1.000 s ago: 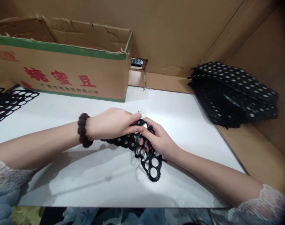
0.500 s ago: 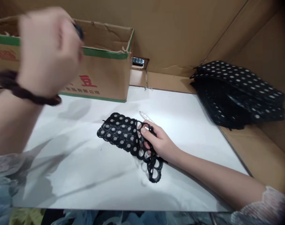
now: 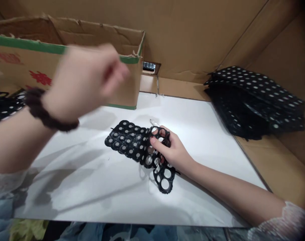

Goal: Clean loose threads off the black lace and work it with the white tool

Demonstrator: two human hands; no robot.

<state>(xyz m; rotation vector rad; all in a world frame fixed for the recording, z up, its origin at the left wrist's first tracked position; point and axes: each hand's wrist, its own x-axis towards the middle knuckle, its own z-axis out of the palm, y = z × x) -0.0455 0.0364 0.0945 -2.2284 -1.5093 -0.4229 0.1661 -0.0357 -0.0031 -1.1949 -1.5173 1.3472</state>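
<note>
My right hand (image 3: 176,149) is closed on one end of a black sheet of joined rings (image 3: 127,140), thumb on top. The sheet's left part lies flat on the white board, with pale round centres showing. Near my fingers the sheet is bunched, and a loose flap of open rings hangs toward me. My left hand (image 3: 84,80), blurred by motion, is in the air before the cardboard box (image 3: 127,83). Its fingers look curled in, and nothing shows in them. A pale, pen-like tool (image 3: 154,122) with a dark tip lies behind my right hand, partly hidden.
The white board (image 3: 205,197) covers the work surface. Black dotted sheets (image 3: 257,100) are piled at the right against cardboard walls (image 3: 182,40). More black dotted sheet (image 3: 6,108) lies at the far left. The wall has a small cut-out (image 3: 152,68).
My left hand has moved right and down from over the box, and the small dark thing at its fingertips no longer shows. The bunched end in my right hand has shifted slightly.
</note>
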